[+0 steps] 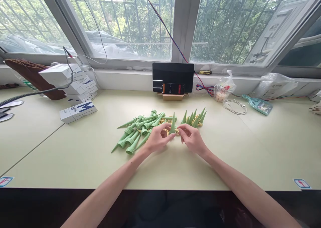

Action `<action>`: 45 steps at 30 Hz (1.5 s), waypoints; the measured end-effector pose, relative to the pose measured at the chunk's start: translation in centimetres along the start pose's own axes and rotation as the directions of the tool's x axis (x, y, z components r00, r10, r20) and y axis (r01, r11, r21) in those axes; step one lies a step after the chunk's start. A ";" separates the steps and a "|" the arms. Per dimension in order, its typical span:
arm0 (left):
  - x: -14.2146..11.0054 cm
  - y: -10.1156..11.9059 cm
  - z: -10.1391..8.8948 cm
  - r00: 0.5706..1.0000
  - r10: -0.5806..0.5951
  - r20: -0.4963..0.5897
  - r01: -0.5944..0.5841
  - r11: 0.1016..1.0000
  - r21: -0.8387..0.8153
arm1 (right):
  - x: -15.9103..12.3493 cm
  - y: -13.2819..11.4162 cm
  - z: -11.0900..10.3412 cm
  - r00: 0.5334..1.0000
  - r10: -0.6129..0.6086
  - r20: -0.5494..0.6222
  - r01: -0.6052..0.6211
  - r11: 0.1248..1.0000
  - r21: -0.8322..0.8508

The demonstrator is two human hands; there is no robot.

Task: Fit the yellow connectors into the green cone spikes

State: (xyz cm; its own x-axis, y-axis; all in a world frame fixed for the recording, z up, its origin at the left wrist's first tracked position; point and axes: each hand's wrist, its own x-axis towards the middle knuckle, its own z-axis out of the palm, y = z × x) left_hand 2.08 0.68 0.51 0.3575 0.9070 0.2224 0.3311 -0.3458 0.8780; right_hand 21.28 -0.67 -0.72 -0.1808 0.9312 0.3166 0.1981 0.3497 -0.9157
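Observation:
My left hand (pixel 158 137) is closed round the base of a green plant watering spike (pixel 173 123), which stands upright with its point up. Thumb and fingertips of my right hand (pixel 193 139) pinch a small yellow piece (pixel 177 131) against the right side of that base. Left of my hands lies a loose pile of green spikes (pixel 132 129), with ribbed caps on their wide ends. Small yellow pieces (pixel 163 121) are partly hidden behind my left hand. Beyond my right hand, several spikes (pixel 194 117) stand in a group, points up, with yellow bits at their sides.
A phone (pixel 173 88) showing a timer leans on a black tablet (pixel 173 72) at the back. White boxes (pixel 79 112) are at the left. A bagged cup (pixel 224 89), a coiled white cable (pixel 235 107) and a teal packet (pixel 260 106) lie at the right.

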 end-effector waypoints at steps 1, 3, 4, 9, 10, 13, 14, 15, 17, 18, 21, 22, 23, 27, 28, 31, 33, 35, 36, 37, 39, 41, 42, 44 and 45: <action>0.0 0.0 0.0 1.000 -0.023 0.003 0.023 0.999 -0.033 | 0.0 0.0 0.0 1.000 -0.014 0.000 0.014 1.000 -0.018; 0.1 -0.1 0.0 0.998 -0.058 0.007 0.059 0.994 -0.093 | -0.1 0.0 0.0 0.999 -0.039 0.000 0.039 0.998 -0.052; 0.1 -0.1 -0.1 0.998 -0.069 0.008 0.070 0.991 -0.116 | -0.1 0.0 0.0 0.999 -0.049 0.001 0.049 0.997 -0.064; 0.1 0.3 -0.2 0.996 -0.088 0.034 0.092 0.981 -0.169 | 0.1 0.1 -0.1 0.995 -0.098 -0.003 0.098 0.991 -0.092; 0.1 0.5 -0.3 0.995 -0.095 0.042 0.101 0.979 -0.177 | 0.1 0.2 -0.1 0.994 -0.110 -0.004 0.109 0.989 -0.097; 0.1 0.9 -0.4 0.990 -0.126 0.063 0.136 0.969 -0.208 | 0.2 0.4 -0.2 0.991 -0.136 0.002 0.135 0.986 -0.098; 0.1 1.0 -0.4 0.989 -0.133 0.070 0.146 0.965 -0.216 | 0.2 0.5 -0.2 0.990 -0.142 0.004 0.142 0.985 -0.096; 0.1 1.1 -0.5 0.988 -0.137 0.078 0.151 0.963 -0.223 | 0.2 0.5 -0.3 0.989 -0.148 0.006 0.148 0.984 -0.097; 0.1 1.2 -0.5 0.986 -0.128 0.102 0.149 0.960 -0.239 | 0.2 0.7 -0.3 0.987 -0.158 0.016 0.159 0.981 -0.112; 0.0 1.2 -0.5 0.986 -0.121 0.117 0.147 0.958 -0.248 | 0.2 0.7 -0.3 0.986 -0.164 0.022 0.165 0.978 -0.126; 0.0 1.1 -0.4 0.983 -0.109 0.150 0.147 0.950 -0.274 | 0.2 0.6 -0.4 0.983 -0.180 0.033 0.183 0.969 -0.165; 0.0 1.1 -0.4 0.982 -0.106 0.155 0.146 0.948 -0.281 | 0.2 0.6 -0.4 0.982 -0.185 0.031 0.187 0.967 -0.174; 0.0 1.1 -0.4 0.982 -0.101 0.157 0.144 0.947 -0.286 | 0.2 0.5 -0.4 0.982 -0.188 0.030 0.190 0.965 -0.179; 0.0 1.1 -0.4 0.982 -0.081 0.170 0.128 0.948 -0.290 | 0.2 0.5 -0.4 0.981 -0.191 0.030 0.193 0.964 -0.183; 0.0 1.1 -0.5 0.982 -0.078 0.173 0.126 0.950 -0.287 | 0.2 0.5 -0.5 0.981 -0.192 0.030 0.194 0.964 -0.183; 0.0 1.1 -0.5 0.981 -0.074 0.177 0.122 0.953 -0.277 | 0.2 0.6 -0.5 0.980 -0.195 0.027 0.197 0.963 -0.185; 0.0 1.1 -0.5 0.980 -0.077 0.184 0.126 0.954 -0.272 | 0.2 0.6 -0.4 0.981 -0.195 0.026 0.196 0.963 -0.184; 0.0 1.0 -0.5 0.979 -0.085 0.185 0.134 0.954 -0.268 | 0.3 0.6 -0.5 0.981 -0.194 0.023 0.195 0.964 -0.181; 0.0 0.9 -0.5 0.979 -0.092 0.181 0.139 0.954 -0.266 | 0.3 0.6 -0.5 0.981 -0.192 0.024 0.194 0.965 -0.179; 0.0 0.8 -0.5 0.980 -0.100 0.175 0.144 0.954 -0.264 | 0.3 0.6 -0.5 0.982 -0.190 0.025 0.191 0.966 -0.177; 0.0 0.6 -0.5 0.980 -0.114 0.162 0.153 0.955 -0.256 | 0.3 0.5 -0.5 0.983 -0.179 0.029 0.181 0.968 -0.171; 0.0 0.4 -0.4 0.981 -0.115 0.153 0.151 0.958 -0.246 | 0.3 0.5 -0.5 0.985 -0.167 0.031 0.170 0.971 -0.167; 0.0 0.3 -0.4 0.982 -0.110 0.151 0.145 0.960 -0.240 | 0.3 0.5 -0.5 0.986 -0.162 0.030 0.164 0.973 -0.163; 0.0 0.1 -0.3 0.985 -0.090 0.148 0.123 0.966 -0.229 | 0.2 0.5 -0.5 0.988 -0.148 0.029 0.151 0.977 -0.150; 0.0 0.0 -0.3 0.986 -0.077 0.145 0.109 0.969 -0.223 | 0.2 0.5 -0.4 0.990 -0.138 0.030 0.141 0.981 -0.137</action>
State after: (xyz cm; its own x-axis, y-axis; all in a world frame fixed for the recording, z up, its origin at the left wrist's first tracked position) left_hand 1.82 0.77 0.66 0.4539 0.8865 0.0900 0.1652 -0.1829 0.9692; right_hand 21.77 -0.22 -1.02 -0.2349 0.8706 0.4322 0.3010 0.4879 -0.8193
